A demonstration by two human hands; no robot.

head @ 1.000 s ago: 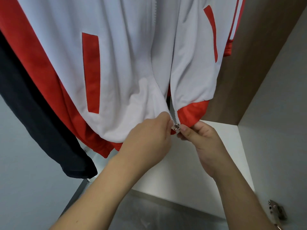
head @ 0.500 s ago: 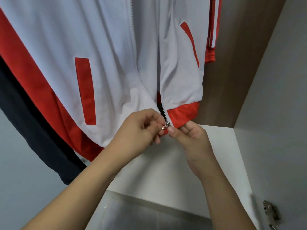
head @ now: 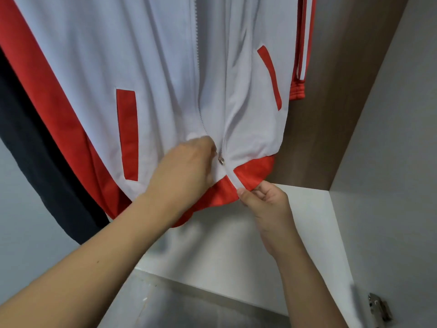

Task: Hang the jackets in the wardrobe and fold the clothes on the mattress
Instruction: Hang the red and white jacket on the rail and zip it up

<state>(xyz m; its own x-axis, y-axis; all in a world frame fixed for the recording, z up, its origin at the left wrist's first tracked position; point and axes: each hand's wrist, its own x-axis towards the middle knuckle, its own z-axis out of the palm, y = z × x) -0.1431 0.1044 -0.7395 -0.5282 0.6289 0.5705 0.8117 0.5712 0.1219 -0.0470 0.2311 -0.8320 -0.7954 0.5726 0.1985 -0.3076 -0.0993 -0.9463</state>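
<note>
A white jacket [head: 153,67] with red side panels, red pocket trims and a red hem hangs in the wardrobe, filling the upper part of the head view. Its metal zipper slider [head: 221,160] sits a little above the hem, with the zip joined below it. My left hand [head: 186,169] grips the front of the jacket right beside the slider. My right hand [head: 264,197] pinches the bottom end of the zip at the red hem and holds it down.
A dark garment [head: 35,162] hangs to the left of the white jacket. A brown wardrobe panel [head: 331,102] stands behind on the right, a white shelf [head: 295,233] lies below, and a metal hinge [head: 378,308] sits at the lower right.
The slider has moved a short way up from the hem, closing the bottom of the zip. My left hand rose with it while my right hand stayed pinching the hem end.
</note>
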